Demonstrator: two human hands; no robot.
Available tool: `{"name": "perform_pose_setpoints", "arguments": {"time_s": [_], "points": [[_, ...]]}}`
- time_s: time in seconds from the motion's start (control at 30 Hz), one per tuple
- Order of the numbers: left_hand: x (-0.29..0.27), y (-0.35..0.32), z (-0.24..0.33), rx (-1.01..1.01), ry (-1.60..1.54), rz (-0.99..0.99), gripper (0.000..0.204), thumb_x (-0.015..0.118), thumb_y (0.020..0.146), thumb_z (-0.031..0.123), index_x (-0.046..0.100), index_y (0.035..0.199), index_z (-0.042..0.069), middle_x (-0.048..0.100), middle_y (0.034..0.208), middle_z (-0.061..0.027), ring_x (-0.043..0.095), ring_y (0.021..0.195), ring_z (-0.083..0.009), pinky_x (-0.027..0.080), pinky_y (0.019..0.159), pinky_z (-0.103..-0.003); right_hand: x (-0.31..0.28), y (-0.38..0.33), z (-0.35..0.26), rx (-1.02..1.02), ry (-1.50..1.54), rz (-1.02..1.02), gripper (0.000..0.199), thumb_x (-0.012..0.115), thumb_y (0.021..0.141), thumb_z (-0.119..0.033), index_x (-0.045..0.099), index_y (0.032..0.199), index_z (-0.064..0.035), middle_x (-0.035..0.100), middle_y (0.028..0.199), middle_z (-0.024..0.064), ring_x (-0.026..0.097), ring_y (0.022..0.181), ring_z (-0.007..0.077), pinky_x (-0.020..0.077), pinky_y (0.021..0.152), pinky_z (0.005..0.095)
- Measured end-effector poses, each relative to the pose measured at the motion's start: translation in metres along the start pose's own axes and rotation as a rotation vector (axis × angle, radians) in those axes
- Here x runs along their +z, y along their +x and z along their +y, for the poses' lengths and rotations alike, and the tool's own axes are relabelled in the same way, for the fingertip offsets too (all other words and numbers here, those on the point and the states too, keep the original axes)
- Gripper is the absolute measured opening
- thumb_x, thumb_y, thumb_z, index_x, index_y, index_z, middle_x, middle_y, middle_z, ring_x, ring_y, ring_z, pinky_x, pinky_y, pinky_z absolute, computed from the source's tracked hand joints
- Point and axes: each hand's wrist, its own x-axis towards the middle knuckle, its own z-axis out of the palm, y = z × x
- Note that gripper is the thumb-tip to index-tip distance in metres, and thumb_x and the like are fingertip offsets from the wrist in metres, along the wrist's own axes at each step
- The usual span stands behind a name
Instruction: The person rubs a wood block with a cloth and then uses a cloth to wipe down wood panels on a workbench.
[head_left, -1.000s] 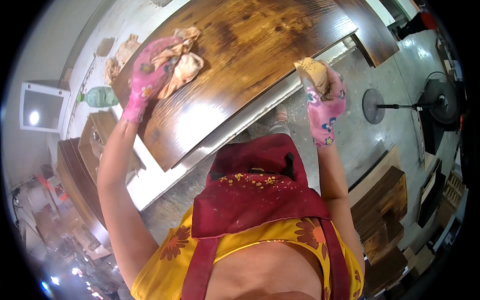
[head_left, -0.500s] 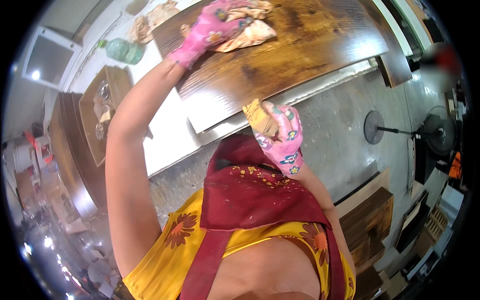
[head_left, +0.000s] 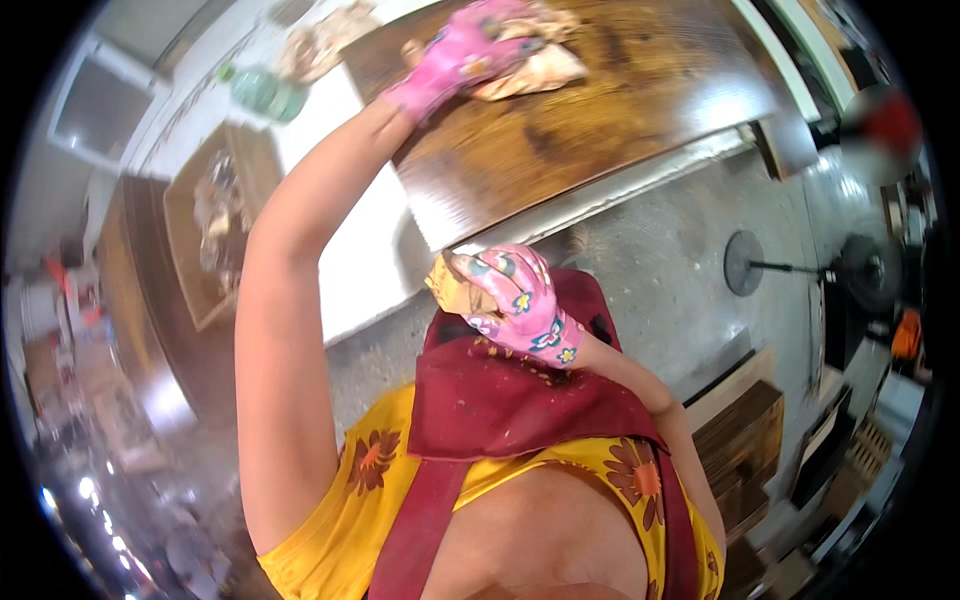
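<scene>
A brown wood-grain board [head_left: 660, 90] lies flat in front of me. My left hand [head_left: 462, 58], in a pink flowered glove, is closed over a crumpled peach cloth [head_left: 540, 73] on the board's far left part. Just off the board's near edge, in front of my dark red apron [head_left: 500, 410], my right hand [head_left: 525, 300] wears a matching glove. Its fingers grip a small yellow-tan pad [head_left: 455, 284] with worn, darker patches; whether it is sandpaper or a folded cloth I cannot tell.
Left of the board, a white work surface [head_left: 365, 260] holds a green-tinted plastic bottle [head_left: 265, 93] and another crumpled cloth [head_left: 325, 42]. An open cardboard box [head_left: 195, 270] with clear plastic bags stands at the left. A pedestal fan [head_left: 870, 270] and stacked brown boards [head_left: 740, 440] are on the right.
My right hand has come left and closer to my body with the pad. My left hand remains on the cloth at about the same place on the board; the whole view has shifted slightly.
</scene>
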Motion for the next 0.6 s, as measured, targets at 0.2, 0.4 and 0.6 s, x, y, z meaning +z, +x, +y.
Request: {"name": "perform_pose_setpoints", "arguments": {"time_s": [0.2, 0.4, 0.6], "points": [[-0.005, 0.014, 0.031, 0.076, 0.551, -0.291, 0.049, 0.062, 0.08, 0.007, 0.05, 0.127, 0.006, 0.052, 0.127, -0.0138, 0.049, 0.12, -0.0285, 0.038, 0.101, -0.035, -0.079, -0.03, 0.03, 0.655, -0.013, 0.414, 0.042, 0.069, 0.078, -0.019, 0.057, 0.118, -0.011, 0.056, 0.101, 0.0072, 0.057, 0.092, 0.0215, 0.0484, 0.079, 0.0325], [0.069, 0.058, 0.009, 0.021, 0.599, -0.489, 0.05, 0.06, 0.08, 0.011, 0.048, 0.128, 0.003, 0.049, 0.131, -0.0153, 0.046, 0.123, -0.0287, 0.034, 0.104, -0.035, -0.14, -0.127, 0.098, 0.966, 0.422, 1.09, 0.039, 0.055, 0.085, -0.001, 0.048, 0.123, 0.0049, 0.055, 0.118, 0.01, 0.054, 0.108, 0.0189, 0.0442, 0.091, 0.029], [0.187, 0.146, -0.048, 0.058, 0.655, -0.424, 0.047, 0.058, 0.082, 0.023, 0.051, 0.124, 0.003, 0.053, 0.125, -0.0175, 0.049, 0.119, -0.0307, 0.037, 0.102, -0.035, -0.175, -0.177, 0.127, 0.902, 0.459, 1.301, 0.041, 0.057, 0.085, -0.004, 0.048, 0.124, 0.003, 0.057, 0.114, 0.0092, 0.055, 0.104, 0.0169, 0.0426, 0.091, 0.0275]]}}
